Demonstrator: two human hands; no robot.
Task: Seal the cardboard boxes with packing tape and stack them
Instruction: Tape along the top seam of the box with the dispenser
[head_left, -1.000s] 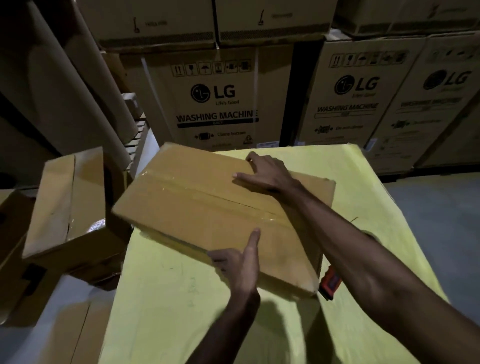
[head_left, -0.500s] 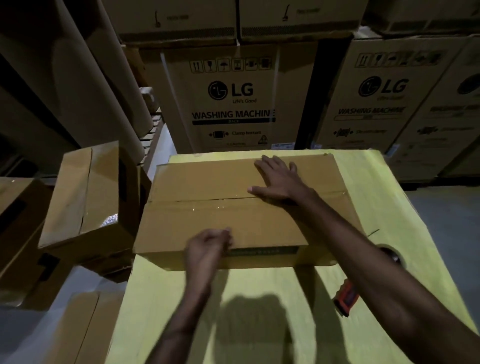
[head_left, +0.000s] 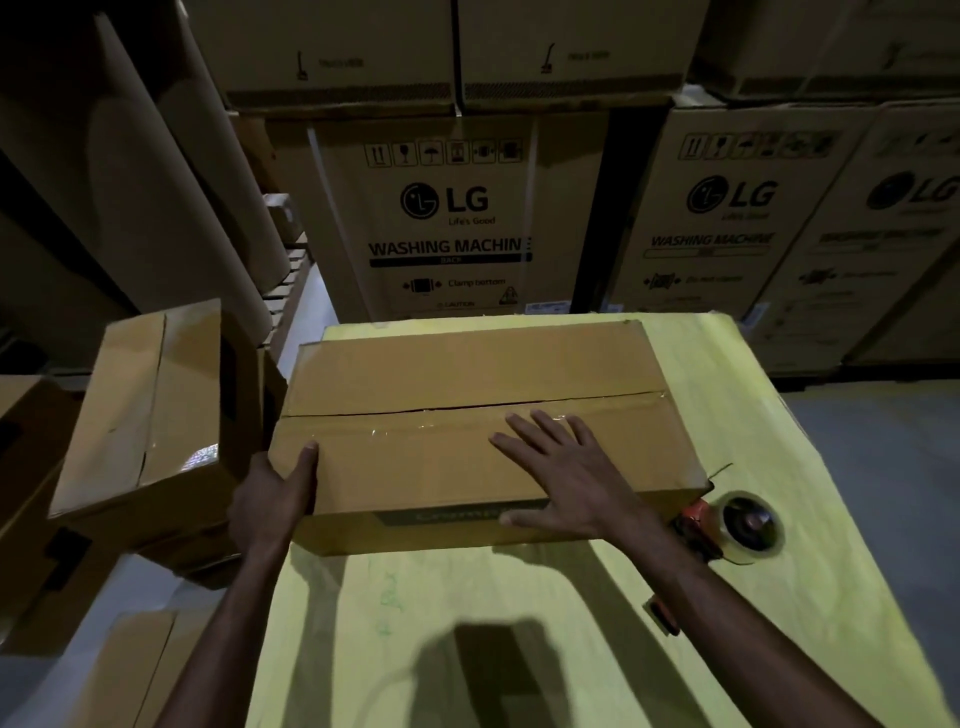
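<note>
A flat brown cardboard box (head_left: 467, 374) lies square on the yellow table (head_left: 519, 623), clear tape shining along its centre seam. My left hand (head_left: 275, 499) grips the box's near left corner, thumb on top. My right hand (head_left: 561, 473) rests flat on the top near the front edge, fingers spread, thumb over the front face. A red tape dispenser with a roll of clear tape (head_left: 748, 525) lies on the table beside the box's near right corner.
A stack of sealed brown boxes (head_left: 150, 410) stands left of the table, close to the box's left end. Large washing machine cartons (head_left: 447, 218) wall off the back. More cardboard (head_left: 124, 670) lies on the floor at lower left. Grey floor shows at right.
The box has turned from skewed to square with the table and slid nearer. My left hand moved to its left corner; my right hand slid toward the front edge.
</note>
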